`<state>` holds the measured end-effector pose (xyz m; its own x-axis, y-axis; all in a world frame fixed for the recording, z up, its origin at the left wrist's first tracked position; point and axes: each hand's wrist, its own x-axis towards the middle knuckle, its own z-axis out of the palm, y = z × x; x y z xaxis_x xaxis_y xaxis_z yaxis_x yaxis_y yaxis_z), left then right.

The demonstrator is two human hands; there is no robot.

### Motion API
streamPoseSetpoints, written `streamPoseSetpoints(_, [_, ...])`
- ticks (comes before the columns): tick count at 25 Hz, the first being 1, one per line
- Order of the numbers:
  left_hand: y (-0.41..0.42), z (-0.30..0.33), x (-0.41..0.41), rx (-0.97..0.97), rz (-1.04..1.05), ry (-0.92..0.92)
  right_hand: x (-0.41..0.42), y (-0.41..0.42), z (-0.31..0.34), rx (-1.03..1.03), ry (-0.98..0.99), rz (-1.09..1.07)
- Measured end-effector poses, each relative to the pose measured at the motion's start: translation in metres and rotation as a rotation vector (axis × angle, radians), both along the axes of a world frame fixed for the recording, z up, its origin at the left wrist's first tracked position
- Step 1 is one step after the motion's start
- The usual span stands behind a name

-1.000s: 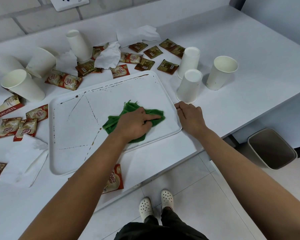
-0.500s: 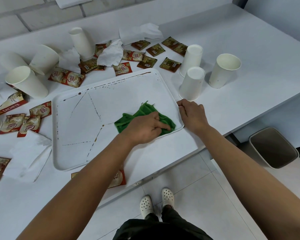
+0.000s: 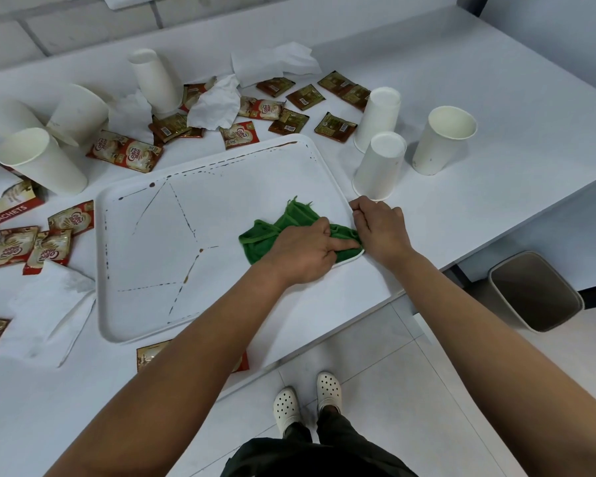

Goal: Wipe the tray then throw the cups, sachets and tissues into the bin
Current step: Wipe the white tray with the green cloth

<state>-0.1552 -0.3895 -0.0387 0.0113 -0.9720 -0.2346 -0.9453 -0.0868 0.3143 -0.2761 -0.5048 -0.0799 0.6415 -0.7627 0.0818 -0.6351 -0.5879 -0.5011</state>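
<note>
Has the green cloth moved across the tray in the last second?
Yes. The green cloth has slid from the tray's middle toward its right edge, beside the right hand.

I see a white table [image 3: 496,80] against a pale brick wall [image 3: 66,32]. On its left edge lies a red box [image 3: 4,215] marked "SACHETS", and below are white clogs [image 3: 307,397] on a tiled floor [image 3: 410,390].
</note>
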Motion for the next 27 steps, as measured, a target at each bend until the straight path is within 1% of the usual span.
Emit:
streamPoseSetpoints(4, [0.004,0.001,0.002,0.02,-0.005,0.059,0.001,0.0,0.0,0.009,-0.001,-0.013])
streamPoseSetpoints(7, [0.017,0.002,0.017,0.056,0.011,0.133,0.0,-0.001,-0.001,0.013,-0.017,-0.014])
streamPoseSetpoints(9, [0.026,0.004,0.028,0.068,0.021,0.148,0.0,-0.001,-0.001,0.006,-0.021,-0.015])
streamPoseSetpoints(13, [0.02,0.005,0.022,0.06,-0.018,0.084,0.002,0.0,0.0,-0.012,-0.011,-0.012])
streamPoseSetpoints(17, [0.0,0.0,0.001,0.009,-0.033,-0.073,0.001,0.001,0.001,0.012,-0.009,-0.011])
streamPoseSetpoints(19, [0.001,-0.003,0.001,-0.007,0.004,-0.108,0.001,0.001,0.002,0.028,-0.02,-0.012])
streamPoseSetpoints(21, [0.006,-0.005,0.01,-0.031,0.072,-0.104,0.0,0.001,0.003,0.031,-0.025,-0.01])
streamPoseSetpoints(27, [0.003,-0.008,0.066,-0.078,0.382,-0.118,0.0,0.002,0.003,0.027,-0.035,-0.02])
